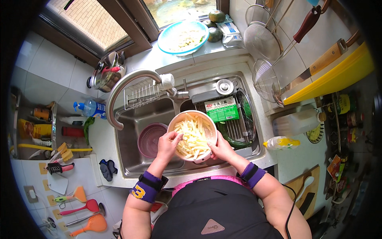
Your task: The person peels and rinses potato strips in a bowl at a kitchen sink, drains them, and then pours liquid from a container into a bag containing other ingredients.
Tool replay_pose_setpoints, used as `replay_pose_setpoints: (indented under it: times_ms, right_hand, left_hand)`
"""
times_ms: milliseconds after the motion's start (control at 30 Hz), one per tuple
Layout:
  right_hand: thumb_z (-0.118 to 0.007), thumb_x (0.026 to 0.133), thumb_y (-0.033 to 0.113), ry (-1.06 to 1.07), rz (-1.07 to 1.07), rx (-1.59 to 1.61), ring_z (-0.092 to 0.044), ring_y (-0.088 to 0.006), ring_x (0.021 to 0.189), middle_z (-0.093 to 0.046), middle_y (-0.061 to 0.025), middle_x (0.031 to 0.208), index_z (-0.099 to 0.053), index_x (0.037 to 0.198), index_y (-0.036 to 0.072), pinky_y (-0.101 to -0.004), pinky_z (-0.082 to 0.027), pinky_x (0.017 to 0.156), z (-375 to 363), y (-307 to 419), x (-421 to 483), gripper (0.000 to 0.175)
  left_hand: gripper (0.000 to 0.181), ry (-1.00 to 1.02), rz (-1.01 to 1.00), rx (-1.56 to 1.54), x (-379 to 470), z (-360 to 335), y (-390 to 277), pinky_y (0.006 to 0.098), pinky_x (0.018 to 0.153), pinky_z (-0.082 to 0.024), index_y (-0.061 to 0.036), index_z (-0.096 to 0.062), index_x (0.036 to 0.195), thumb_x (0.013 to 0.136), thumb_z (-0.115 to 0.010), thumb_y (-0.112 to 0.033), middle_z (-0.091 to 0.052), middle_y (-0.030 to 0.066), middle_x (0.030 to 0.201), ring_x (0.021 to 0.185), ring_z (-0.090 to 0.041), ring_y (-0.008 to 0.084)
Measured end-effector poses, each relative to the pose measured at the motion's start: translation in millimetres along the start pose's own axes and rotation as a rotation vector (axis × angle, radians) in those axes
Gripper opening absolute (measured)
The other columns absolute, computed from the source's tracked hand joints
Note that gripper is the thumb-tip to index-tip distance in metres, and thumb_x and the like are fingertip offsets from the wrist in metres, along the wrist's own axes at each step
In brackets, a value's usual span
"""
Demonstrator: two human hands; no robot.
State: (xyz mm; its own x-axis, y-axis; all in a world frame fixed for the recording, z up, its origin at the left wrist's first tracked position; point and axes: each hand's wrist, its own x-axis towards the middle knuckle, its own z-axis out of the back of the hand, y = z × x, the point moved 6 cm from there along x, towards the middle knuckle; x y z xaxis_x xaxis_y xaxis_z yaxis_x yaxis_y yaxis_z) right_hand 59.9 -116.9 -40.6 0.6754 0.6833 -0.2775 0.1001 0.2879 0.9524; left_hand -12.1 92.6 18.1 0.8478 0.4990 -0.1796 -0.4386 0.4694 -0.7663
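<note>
A round white bowl [212, 131] full of pale cut strips [192, 136], some dusted with white powder, is held over the double steel sink [131, 161]. My right hand [222, 148] grips its right rim, thumb on top. My left hand [170, 145] is at the left rim, thumb and fingertips together beside the strips; whether it pinches a strip or the rim is unclear. A purple plastic colander [152, 140] sits in the left basin. On the rack over the right basin lie a green-and-white food package [221, 109] and a dark green cucumber [235, 142].
A curved steel faucet [112, 98] arches over the left basin. A blue-rimmed basket of cut food [183, 37] stands on the window ledge. Wire strainers [265, 80] and a yellow cutting board [331, 77] hang at the right. A plastic jug [294, 122] is beside the sink.
</note>
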Motion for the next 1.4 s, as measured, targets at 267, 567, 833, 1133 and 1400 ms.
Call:
replay_pose_setpoints:
  times_ms: [267,567,833,1133,1400]
  right_hand:
    - [-0.050,0.086,0.012,0.082,-0.285,0.125,-0.058,-0.0147,0.048,-0.060,-0.0137,0.081,-0.012,0.138,0.011,-0.0271,-0.051,0.041,-4.5,-5.5,-5.0,0.064]
    - [-0.046,0.086,0.009,0.017,-0.260,0.098,-0.061,-0.0162,0.054,-0.060,-0.0144,0.090,-0.013,0.137,0.011,-0.0266,-0.051,0.039,-6.4,-5.3,-7.3,0.061]
    - [-0.040,0.082,0.010,0.007,-0.155,0.048,-0.064,-0.0286,0.066,-0.061,-0.0215,0.090,-0.016,0.139,0.013,-0.0363,-0.052,0.043,3.8,4.3,19.3,0.062]
    - [-0.043,0.081,0.015,-0.067,0.161,-0.213,-0.059,-0.0397,0.088,-0.059,-0.0266,0.094,-0.034,0.131,0.008,-0.0431,-0.048,0.077,18.9,47.0,44.9,0.052]
    - [-0.043,0.081,0.011,-0.095,0.063,-0.187,-0.059,-0.0359,0.094,-0.059,-0.0252,0.101,-0.037,0.131,0.005,-0.0383,-0.048,0.081,18.2,56.4,31.0,0.050]
  left_hand:
    - [0.009,-0.098,-0.054,-0.028,-12.0,4.9,-10.5,0.0243,0.061,-0.048,0.0002,-0.064,0.077,0.074,-0.068,-0.008,-0.064,0.0068,0.071,0.061,-0.060,0.0126]
    - [0.019,-0.230,-0.026,0.072,-13.7,23.3,-3.1,0.0329,0.058,-0.047,-0.0054,-0.057,0.091,0.076,-0.064,-0.015,-0.059,0.0090,0.071,0.063,-0.058,0.0233]
    - [0.030,-0.023,0.092,0.210,-10.2,18.9,42.2,0.0430,0.063,-0.045,-0.0013,-0.055,0.076,0.087,-0.048,-0.029,-0.059,0.0172,0.070,0.070,-0.058,0.0359]
    - [0.023,-0.215,0.053,-0.080,-25.7,26.0,28.7,0.0336,0.055,-0.042,-0.0011,-0.051,0.077,0.089,-0.047,-0.020,-0.054,0.0120,0.064,0.058,-0.052,0.0182]
    - [0.022,-0.266,-0.008,-0.116,-33.5,27.2,31.4,0.0348,0.056,-0.041,-0.0010,-0.047,0.076,0.089,-0.047,-0.018,-0.050,0.0134,0.062,0.057,-0.048,0.0248]
